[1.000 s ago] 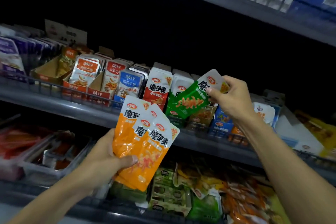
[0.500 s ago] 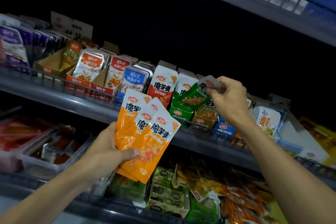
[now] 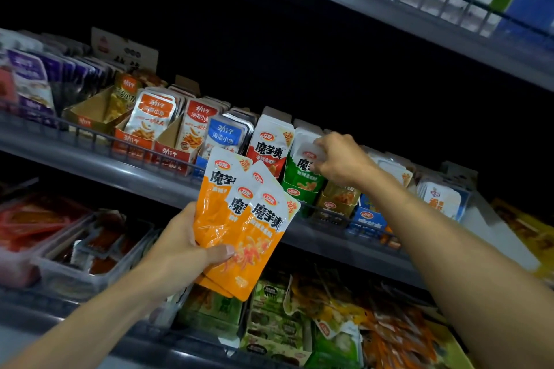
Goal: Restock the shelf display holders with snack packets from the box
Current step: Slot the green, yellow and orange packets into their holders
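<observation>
The left hand (image 3: 183, 252) holds a fanned stack of orange snack packets (image 3: 245, 225) upright, thumb pressed across their lower fronts and fingers hidden behind them. Up and to the right of it, the right hand (image 3: 341, 162) reaches to the middle shelf (image 3: 99, 168), its fingers curled over the top edge of a green packet (image 3: 302, 174) that stands at the front of the green display holder (image 3: 299, 195); the fingertips pinch the white upper part of that packet, which sits in the holder among others of its kind. Just left of the right hand stands a row of red packets (image 3: 269, 150), and left of those a blue-labelled row (image 3: 224, 135) and orange-and-white fish snack packets (image 3: 153, 117) in cardboard holders. Below the right wrist sit a brownish-gold holder (image 3: 338, 201) and a blue one (image 3: 368, 216). Far left of both hands are purple packets (image 3: 30, 81). Under the left hand, on the lower shelf, lie clear tubs (image 3: 75, 255) with red contents, and under the right forearm a jumble of green and orange packets (image 3: 344, 332). Whether a supply box is nearby, I cannot tell.
</observation>
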